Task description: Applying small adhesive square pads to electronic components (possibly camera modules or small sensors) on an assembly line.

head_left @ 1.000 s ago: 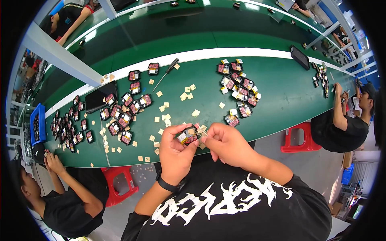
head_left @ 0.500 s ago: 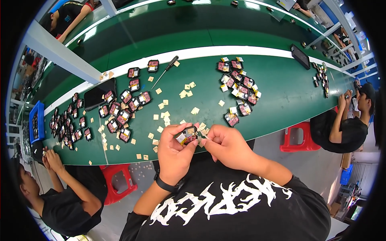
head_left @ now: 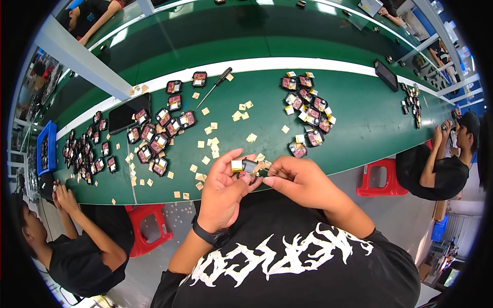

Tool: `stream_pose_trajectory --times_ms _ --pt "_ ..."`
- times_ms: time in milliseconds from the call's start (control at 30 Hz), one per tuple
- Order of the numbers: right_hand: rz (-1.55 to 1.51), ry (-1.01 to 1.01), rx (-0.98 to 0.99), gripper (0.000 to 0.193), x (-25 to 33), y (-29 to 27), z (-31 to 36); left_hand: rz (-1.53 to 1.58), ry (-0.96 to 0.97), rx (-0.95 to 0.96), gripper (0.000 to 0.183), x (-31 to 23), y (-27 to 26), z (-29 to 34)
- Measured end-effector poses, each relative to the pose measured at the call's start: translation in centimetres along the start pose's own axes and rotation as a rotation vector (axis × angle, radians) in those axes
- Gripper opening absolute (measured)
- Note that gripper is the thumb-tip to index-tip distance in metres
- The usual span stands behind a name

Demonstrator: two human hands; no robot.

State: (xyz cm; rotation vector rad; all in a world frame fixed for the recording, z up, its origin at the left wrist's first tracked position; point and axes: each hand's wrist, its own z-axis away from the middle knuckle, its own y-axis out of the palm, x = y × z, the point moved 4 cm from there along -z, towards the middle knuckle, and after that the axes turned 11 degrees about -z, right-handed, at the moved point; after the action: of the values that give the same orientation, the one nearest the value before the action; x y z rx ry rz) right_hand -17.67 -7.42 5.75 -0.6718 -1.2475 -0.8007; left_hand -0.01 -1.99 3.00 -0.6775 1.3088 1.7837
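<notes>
Between the thumb and fingers of my left hand (head_left: 223,192) is a small black device casing (head_left: 250,168) with electronics inside. A white battery pack with yellow tape (head_left: 236,166) sticks out at its left side. My right hand (head_left: 300,177) is closed in a pinch on thin metal tweezers (head_left: 277,170), their tips at the casing's right side. A small beige square pad (head_left: 263,165) shows by the tips; whether they grip it I cannot tell. Fingers hide part of the casing.
Similar open casings with red boards lie in a left group (head_left: 159,141), a far-left pile (head_left: 84,154) and a right group (head_left: 308,113). Beige pads (head_left: 213,143) are scattered on the green table (head_left: 354,113). A screwdriver (head_left: 215,86) and black tablet (head_left: 129,113) lie beyond. Co-workers sit either side.
The casing has turned in my left hand, its battery now standing out at the left. My right hand has shifted slightly, and a beige pad now shows near the tweezer tips.
</notes>
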Motion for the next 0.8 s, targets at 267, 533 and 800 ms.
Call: stream_pose_trajectory --times_ms 267,533,800 --pt "-0.114 -0.025 -0.056 0.013 0.8 -0.8 -0.2 -0.164 0.097 0.020 0.051 0.0 0.2 0.2" --pt "0.272 -0.433 0.096 0.030 1.9 1.4 -2.8 -0.259 0.207 0.006 0.033 0.5 0.4 0.6" --pt "-0.188 0.024 -0.010 0.013 -1.1 1.4 -2.3 -0.172 0.147 -0.051 0.037 0.6 0.0 0.3"
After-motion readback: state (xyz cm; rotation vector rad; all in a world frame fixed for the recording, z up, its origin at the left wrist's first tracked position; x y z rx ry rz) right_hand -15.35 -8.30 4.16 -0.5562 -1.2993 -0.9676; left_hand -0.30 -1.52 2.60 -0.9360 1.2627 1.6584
